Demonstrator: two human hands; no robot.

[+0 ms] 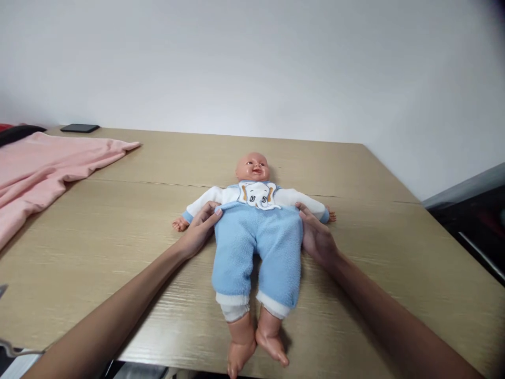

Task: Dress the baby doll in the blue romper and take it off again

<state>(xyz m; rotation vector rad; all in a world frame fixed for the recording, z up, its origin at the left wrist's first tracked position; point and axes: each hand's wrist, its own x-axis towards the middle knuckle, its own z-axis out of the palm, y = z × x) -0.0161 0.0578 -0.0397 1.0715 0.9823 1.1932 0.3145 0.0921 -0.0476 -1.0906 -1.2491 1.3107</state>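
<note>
A baby doll lies on its back on the table, head away from me and bare feet near the front edge. It wears a white top with an elephant face on the chest, and light blue pants with white cuffs. At the waistband's left side, my left hand pinches the fabric between thumb and fingers. My right hand grips the same waistband on the right side, its fingers partly hidden behind the cloth. The doll's arms stretch out to both sides, beyond my hands.
A pink cloth is spread over the left of the wooden table. Behind it lies a dark phone-like slab near the wall. A black object stands past the right edge. Part of a metal thing shows at lower left.
</note>
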